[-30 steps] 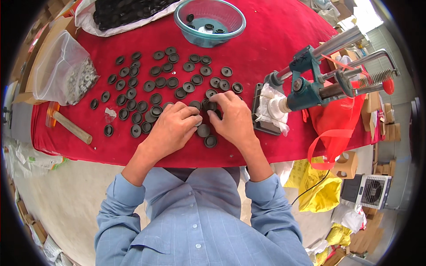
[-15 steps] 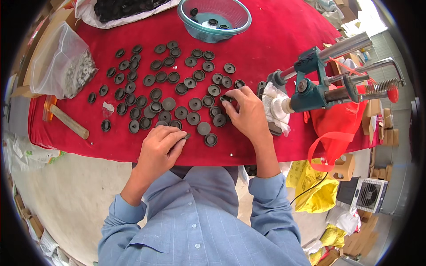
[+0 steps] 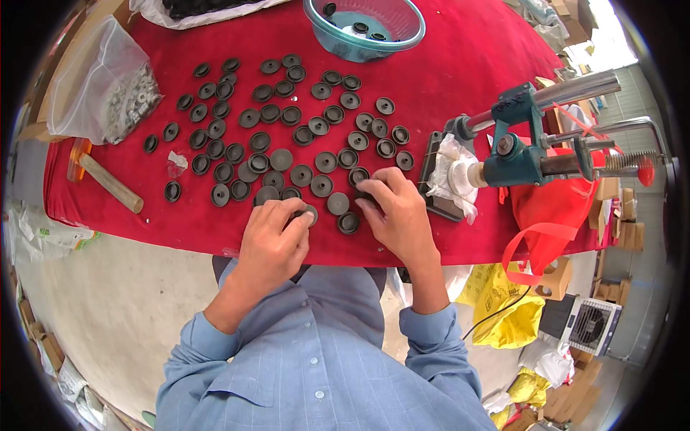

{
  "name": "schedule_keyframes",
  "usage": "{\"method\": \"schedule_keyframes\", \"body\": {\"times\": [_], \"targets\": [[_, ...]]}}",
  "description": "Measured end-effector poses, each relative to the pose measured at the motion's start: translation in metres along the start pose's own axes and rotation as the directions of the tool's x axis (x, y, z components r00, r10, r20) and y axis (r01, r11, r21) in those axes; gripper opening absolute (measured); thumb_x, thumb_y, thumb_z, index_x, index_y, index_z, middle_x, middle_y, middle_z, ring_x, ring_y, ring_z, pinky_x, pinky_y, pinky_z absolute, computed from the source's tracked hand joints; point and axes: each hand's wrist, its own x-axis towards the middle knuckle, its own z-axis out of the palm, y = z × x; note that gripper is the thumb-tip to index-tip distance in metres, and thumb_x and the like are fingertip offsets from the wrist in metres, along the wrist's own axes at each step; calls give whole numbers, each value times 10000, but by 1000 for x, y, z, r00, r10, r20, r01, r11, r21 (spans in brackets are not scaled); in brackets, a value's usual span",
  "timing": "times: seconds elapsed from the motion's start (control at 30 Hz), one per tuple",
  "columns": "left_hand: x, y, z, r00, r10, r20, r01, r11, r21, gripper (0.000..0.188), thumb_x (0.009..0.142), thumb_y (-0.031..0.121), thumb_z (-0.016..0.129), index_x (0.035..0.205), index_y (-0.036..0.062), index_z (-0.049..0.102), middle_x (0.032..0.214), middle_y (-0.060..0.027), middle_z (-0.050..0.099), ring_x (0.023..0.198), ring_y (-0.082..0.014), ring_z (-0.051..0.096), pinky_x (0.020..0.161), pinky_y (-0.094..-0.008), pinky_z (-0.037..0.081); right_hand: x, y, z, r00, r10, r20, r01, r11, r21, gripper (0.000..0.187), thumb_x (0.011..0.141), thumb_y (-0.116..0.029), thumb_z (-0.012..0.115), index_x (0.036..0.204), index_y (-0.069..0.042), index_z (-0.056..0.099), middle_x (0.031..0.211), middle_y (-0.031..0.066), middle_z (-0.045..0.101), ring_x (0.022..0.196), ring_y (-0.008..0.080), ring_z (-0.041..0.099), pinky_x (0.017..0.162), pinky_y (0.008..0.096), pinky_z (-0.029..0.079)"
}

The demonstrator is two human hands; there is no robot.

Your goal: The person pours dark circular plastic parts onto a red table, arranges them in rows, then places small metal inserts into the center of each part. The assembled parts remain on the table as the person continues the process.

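Note:
Many round black caps with raised rims, some with a small centre stud, lie loose over the red-covered table; one cap [image 3: 260, 142] is mid-spread. My left hand [image 3: 273, 233] is low at the table's near side, thumb and fingers pinching a flat dark cap [image 3: 310, 214] at its edge. To its right, my right hand [image 3: 397, 215] reaches in with thumb and index finger apart. Its index fingertip is beside a cap [image 3: 358, 176], and whether they touch I cannot tell. Another cap [image 3: 348, 223] lies just left of the right thumb.
A green hand press [image 3: 507, 147] stands on the right, its base partly wrapped in white plastic. At the back is a teal basin [image 3: 366, 50] with a few caps. A bag of small grey parts [image 3: 133, 108] and a wooden-handled hammer [image 3: 111, 183] are at left; a red bag [image 3: 550, 208] hangs at right.
My right hand has come nearer, leaving the cap it was touching on the cloth. The left hand has shifted slightly right, and its cap shows more. The whole view has shifted a little.

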Motion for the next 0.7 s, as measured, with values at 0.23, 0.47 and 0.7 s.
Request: {"method": "schedule_keyframes", "body": {"times": [0.23,0.47,0.7], "targets": [[25,14,16,997,73,22,-74,995,60,407,801,40,808,1201,38,736,1221,-78,691,976,-264,651,825,-421,491,-34,-1,-4,995,84,-45,-88,992,-89,203,843,-49,814,1031,-70,740,1012,90,669,866,299,677,776,418,542],[24,8,32,994,93,48,-95,995,22,366,811,30,802,1173,37,749,1175,-85,677,954,-262,637,799,-404,500,-10,-16,-7,970,189,-152,-171,978,121,209,874,-3,784,1071,-56,740,996,108,678,820,288,710,699,377,571],[5,17,5,995,-84,-55,72,978,-195,465,760,8,851,1210,48,742,1133,-113,642,909,-271,658,740,-380,554,55,-34,31,998,59,17,-61,980,191,310,887,-65,791,1189,-71,721,1083,115,676,823,285,721,720,398,590]]}}
